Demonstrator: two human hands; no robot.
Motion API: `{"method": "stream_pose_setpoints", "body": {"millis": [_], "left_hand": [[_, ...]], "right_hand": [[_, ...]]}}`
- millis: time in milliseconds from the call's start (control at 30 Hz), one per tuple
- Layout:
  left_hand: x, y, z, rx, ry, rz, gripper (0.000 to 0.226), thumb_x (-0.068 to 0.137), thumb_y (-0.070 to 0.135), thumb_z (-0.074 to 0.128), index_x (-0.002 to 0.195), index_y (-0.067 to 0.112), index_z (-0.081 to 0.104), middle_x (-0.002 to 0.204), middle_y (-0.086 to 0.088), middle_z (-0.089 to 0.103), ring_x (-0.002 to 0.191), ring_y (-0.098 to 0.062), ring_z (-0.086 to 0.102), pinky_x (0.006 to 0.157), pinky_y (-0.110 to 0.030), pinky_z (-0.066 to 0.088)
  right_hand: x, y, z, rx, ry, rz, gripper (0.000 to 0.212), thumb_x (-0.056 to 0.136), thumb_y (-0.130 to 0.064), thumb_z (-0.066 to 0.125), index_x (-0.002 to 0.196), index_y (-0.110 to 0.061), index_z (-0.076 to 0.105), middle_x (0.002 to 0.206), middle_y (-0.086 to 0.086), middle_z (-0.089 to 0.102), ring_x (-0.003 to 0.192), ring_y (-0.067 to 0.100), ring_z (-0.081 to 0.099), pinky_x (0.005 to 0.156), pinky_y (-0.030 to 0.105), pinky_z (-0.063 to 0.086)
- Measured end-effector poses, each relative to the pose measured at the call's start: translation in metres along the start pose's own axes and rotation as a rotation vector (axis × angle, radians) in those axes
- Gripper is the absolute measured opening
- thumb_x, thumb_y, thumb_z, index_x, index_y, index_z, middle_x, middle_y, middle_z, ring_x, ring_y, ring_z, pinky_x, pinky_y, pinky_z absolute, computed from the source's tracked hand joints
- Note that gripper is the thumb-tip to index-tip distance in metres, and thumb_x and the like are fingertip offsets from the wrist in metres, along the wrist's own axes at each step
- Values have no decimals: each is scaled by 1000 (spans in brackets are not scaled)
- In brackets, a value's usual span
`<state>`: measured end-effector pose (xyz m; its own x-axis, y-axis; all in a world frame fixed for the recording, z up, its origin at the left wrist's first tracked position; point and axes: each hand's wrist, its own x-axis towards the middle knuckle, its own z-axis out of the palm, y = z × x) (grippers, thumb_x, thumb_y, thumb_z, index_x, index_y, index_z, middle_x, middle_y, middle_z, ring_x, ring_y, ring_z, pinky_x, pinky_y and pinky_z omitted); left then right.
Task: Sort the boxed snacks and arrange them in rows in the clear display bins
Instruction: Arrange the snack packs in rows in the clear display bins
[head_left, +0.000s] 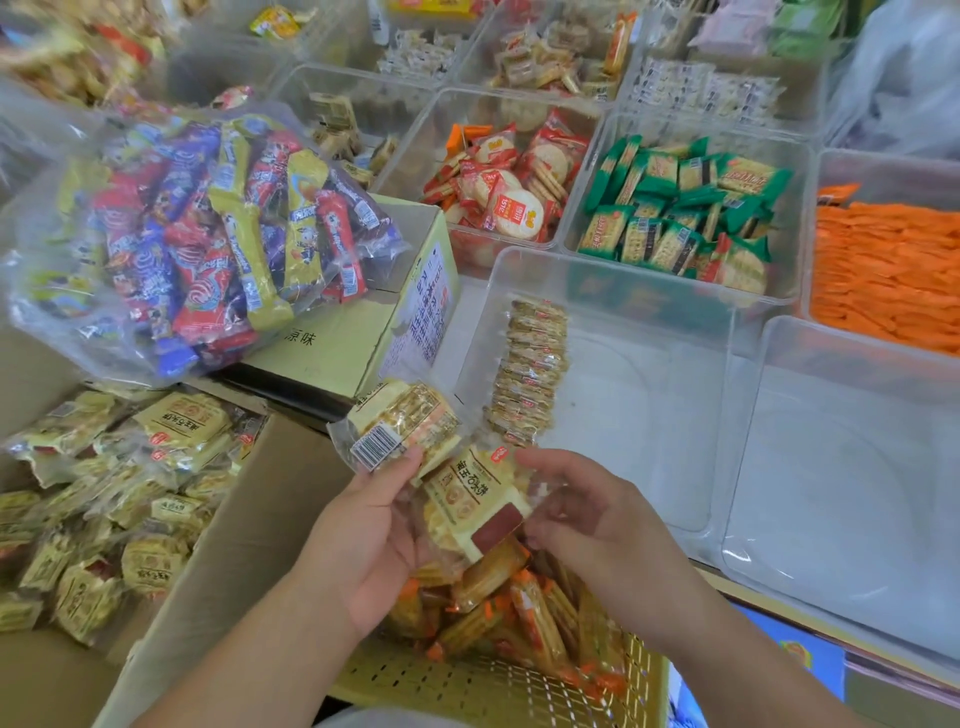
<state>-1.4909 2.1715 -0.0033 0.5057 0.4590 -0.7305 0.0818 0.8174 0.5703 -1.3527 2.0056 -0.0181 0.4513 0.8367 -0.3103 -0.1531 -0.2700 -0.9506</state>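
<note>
Packets in hand: a small stack of yellow biscuit packets (475, 499), held in the air just in front of the near clear bin, above a yellow basket (493, 686) of orange-wrapped crackers.
Left hand (374, 540): underneath the stack, fingers curled round it, thumb pressing the top packet by its barcode.
Right hand (597, 519): fingers bent at the lower packet's clear wrapper edge; it seems to pinch it, though the glare on the film makes that hard to confirm.
Near clear bin (649, 415): one row of the same biscuits (527, 374) stands on edge along its left side; the rest of the floor is bare.
Step in hand: I'd judge squaring up a handful before loading it.
Next move: likely needs the packets turned on edge and set down touching the existing row, lined up with it.
Supply: open carton (130, 493) of matching packets to the left.
Beyond: bins of green crackers (685, 213) and orange packs (883, 270).
</note>
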Motion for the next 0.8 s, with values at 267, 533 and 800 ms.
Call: {"method": "stream_pose_setpoints", "body": {"millis": [267,533,800], "left_hand": [[-7,-9,-5,129,-60,-20,46,84,23,73,128,15,62,116,-19,76,96,-37,77,65,-43,64],[2,5,-17,200,101,181,44,77,31,76,119,26,66,117,-7,77,104,-29,75,86,-47,55],[14,12,-13,508,107,325,24,91,27,77,99,49,76,108,13,78,100,-7,73,85,-37,55]], "right_hand": [[-11,-8,0,-256,68,-273,18,84,-34,74,98,-42,66,122,-18,55,122,8,54,90,9,42],[42,-6,-49,-340,448,-160,22,98,-28,63,93,-41,45,79,-12,64,75,15,67,66,43,58],[164,-32,-90,-827,531,-306,17,97,-22,60,104,-24,45,82,-6,58,66,17,53,52,30,37]]}}
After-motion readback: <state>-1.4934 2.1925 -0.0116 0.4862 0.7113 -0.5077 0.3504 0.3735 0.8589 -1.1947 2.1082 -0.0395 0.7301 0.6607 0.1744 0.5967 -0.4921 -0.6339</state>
